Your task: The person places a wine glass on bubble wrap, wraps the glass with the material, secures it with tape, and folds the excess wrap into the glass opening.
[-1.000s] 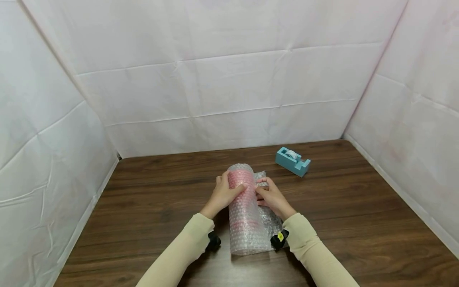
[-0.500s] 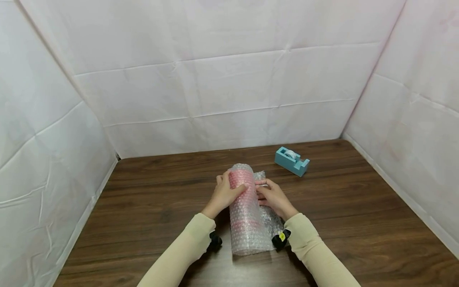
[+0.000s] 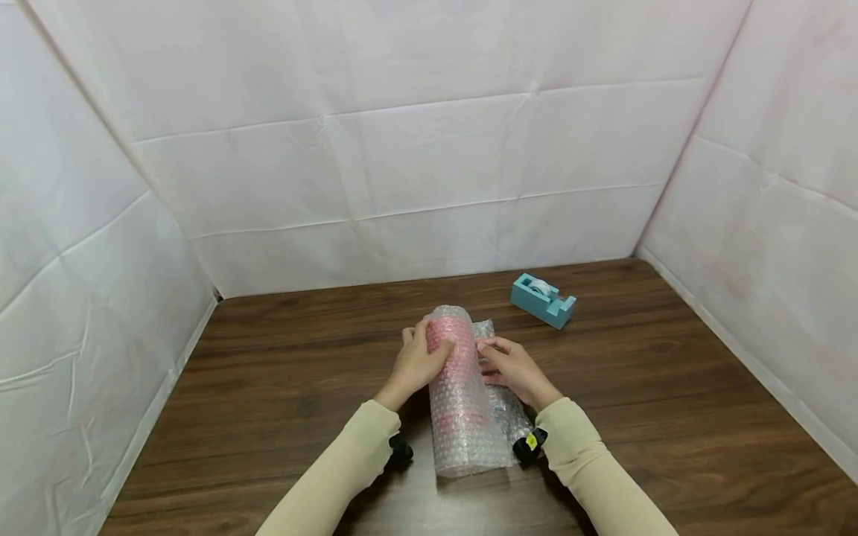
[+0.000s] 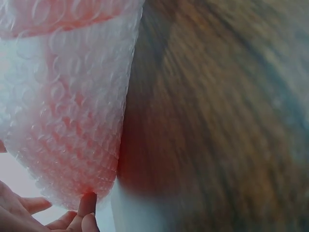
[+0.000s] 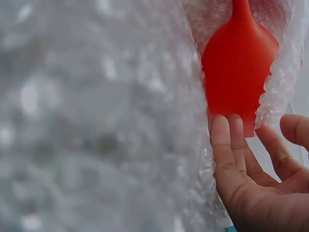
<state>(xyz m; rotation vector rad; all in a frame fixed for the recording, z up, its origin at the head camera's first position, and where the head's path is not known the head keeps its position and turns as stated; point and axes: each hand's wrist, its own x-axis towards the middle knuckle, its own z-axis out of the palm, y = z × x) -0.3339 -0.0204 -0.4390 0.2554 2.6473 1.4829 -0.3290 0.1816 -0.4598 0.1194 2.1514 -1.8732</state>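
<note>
A bubble wrap roll (image 3: 462, 432) lies lengthwise on the table, with pink-red showing through its layers. From its right side a loose flap of bubble wrap (image 3: 507, 412) spreads out. My left hand (image 3: 417, 365) grips the roll's far half from the left, thumb on top. On the other side, my right hand (image 3: 518, 374) has its fingers at the opening between roll and flap. The right wrist view looks into that opening, where a smooth red, vase-shaped thing (image 5: 239, 72) with a narrow neck sits. Two right fingertips (image 5: 220, 126) are right at its wide end; the thumb stands apart.
A blue tape dispenser (image 3: 543, 301) with a roll of tape stands behind the right hand, near the table's far edge. White cloth walls (image 3: 422, 171) close in the dark wooden table (image 3: 302, 372) at the back and both sides.
The left thumb has drawn back slightly on the roll. My right hand has shifted a little to the right, its index finger now lower. The roll has barely moved.
</note>
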